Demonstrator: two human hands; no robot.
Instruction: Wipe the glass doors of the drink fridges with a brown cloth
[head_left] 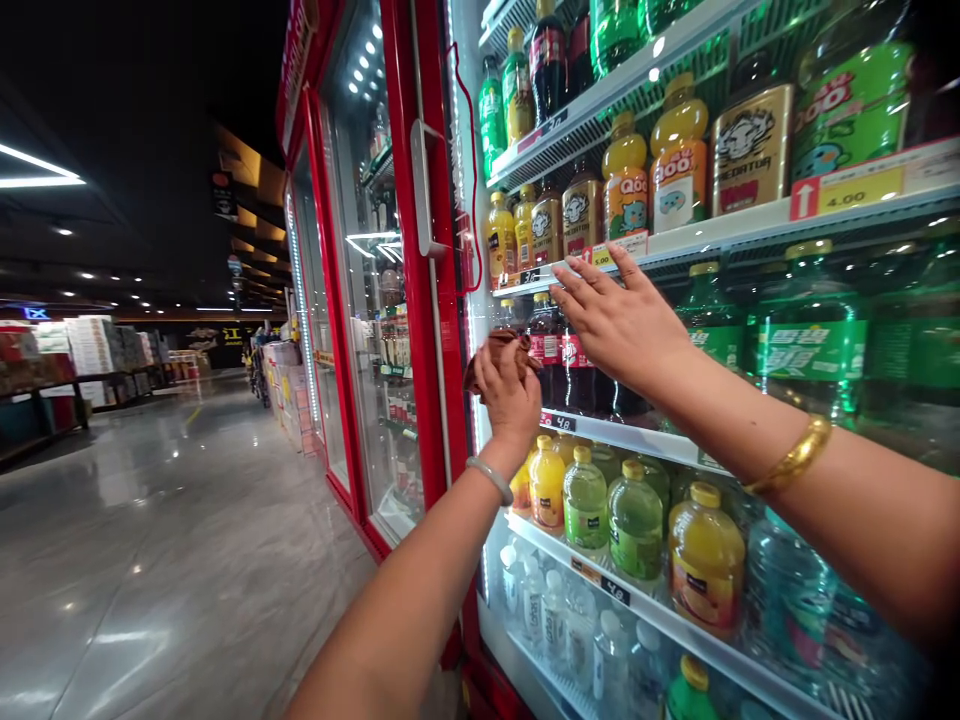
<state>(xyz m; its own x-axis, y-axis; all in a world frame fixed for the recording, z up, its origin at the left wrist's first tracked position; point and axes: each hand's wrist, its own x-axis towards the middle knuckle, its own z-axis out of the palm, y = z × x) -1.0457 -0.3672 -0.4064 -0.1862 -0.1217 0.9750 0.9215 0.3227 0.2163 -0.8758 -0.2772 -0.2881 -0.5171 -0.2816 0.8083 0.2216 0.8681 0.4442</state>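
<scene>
My left hand (511, 388), with a grey bangle at the wrist, is closed around a crumpled brown cloth (480, 368) at the left inner edge of a lit drinks cooler. Up and to the right, my right hand (626, 318), wearing a gold bracelet, has its fingers stretched out over the front edge of a shelf (667, 245), by a price tag. It holds nothing. Dark bottles with red labels (574, 350) stand behind and between the hands. Whether the right fingertips touch the shelf edge is hard to tell.
Red-framed glass cooler doors (431, 300) with a white handle (426, 188) rise at the left. Juice bottles (636, 525) line the shelf below my hands, Qoo bottles (679, 170) the one above. A grey shop floor (202, 540) stretches away at the far left.
</scene>
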